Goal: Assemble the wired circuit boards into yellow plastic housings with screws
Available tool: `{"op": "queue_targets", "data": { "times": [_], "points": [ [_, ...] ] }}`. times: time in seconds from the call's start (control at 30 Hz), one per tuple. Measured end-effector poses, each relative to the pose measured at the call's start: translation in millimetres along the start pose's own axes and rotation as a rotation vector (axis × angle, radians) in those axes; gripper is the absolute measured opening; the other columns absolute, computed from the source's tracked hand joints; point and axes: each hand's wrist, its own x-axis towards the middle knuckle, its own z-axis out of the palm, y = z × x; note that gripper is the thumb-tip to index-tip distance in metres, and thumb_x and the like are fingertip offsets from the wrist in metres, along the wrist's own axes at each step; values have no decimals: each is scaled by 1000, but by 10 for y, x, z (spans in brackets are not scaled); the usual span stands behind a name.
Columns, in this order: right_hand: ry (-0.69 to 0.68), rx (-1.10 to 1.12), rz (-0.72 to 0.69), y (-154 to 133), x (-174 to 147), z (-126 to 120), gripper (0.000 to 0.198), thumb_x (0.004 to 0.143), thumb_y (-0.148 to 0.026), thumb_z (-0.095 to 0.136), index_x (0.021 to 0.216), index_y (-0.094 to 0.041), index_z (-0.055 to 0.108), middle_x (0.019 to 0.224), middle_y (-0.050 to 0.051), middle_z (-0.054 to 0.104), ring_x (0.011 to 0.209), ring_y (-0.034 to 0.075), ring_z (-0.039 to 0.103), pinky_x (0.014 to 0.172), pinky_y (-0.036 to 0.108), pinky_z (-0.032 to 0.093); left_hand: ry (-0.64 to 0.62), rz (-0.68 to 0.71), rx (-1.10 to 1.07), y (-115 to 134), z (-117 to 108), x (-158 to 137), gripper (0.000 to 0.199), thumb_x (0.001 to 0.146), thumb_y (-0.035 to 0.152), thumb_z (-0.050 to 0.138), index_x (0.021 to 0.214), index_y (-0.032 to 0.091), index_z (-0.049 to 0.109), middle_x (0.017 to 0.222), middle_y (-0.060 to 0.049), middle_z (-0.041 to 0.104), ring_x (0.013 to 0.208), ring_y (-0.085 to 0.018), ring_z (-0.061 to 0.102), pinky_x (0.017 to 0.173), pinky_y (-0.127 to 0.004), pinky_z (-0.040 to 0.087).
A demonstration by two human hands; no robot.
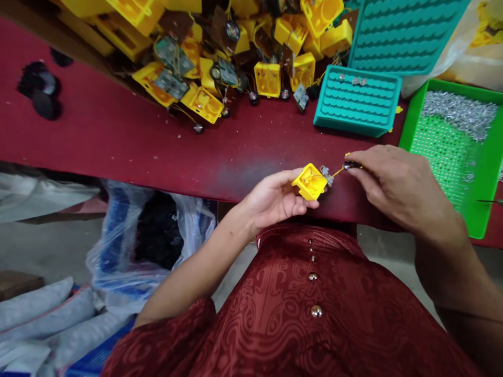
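My left hand (279, 196) holds a small yellow plastic housing (310, 183) between thumb and fingers, its open side facing up. Thin wires run inside the housing, and a small grey part (326, 176) hangs at its right edge. A yellow wire (338, 171) stretches from there to a small dark round part (352, 165), pinched between the thumb and fingers of my right hand (404, 183). A bit of yellow shows by the right fingertips, too small to make out. Both hands are just above the table's front edge.
On the red table (157, 152) lies a pile of yellow housings (268, 78) with circuit boards and wires. A teal ridged tray (356, 99) holds a few small metal pieces. The green basket (481, 199) contains many silvery screws. Black round parts (46, 104) lie left; below stands a plastic-lined blue crate (112, 235).
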Motion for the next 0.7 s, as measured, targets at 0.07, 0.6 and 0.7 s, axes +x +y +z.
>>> {"op": "queue_targets", "data": {
  "times": [0.07,0.6,0.7],
  "points": [
    [-24,49,40,-16,-3,-102,27,104,-38,54,114,-24,74,108,11,75,99,30,70,87,46,55,-16,14,-1,-43,8,7,24,102,30,59,101,13,76,85,-9,79,57,-14,74,49,-18,53],
    [49,226,118,-237,267,24,23,93,-27,66,109,-22,82,102,5,81,89,22,76,82,37,62,143,308,-47,-11,-44,44,58,108,65,53,123,15,76,99,-10,82,79,-16,82,63,-17,63],
    [98,440,238,-280,204,145,28,91,-27,72,117,-23,82,99,3,81,82,18,76,78,32,63,191,331,-2,-59,-38,71,54,107,63,60,125,15,78,103,-11,83,81,-16,81,66,-18,64]
  ]
}}
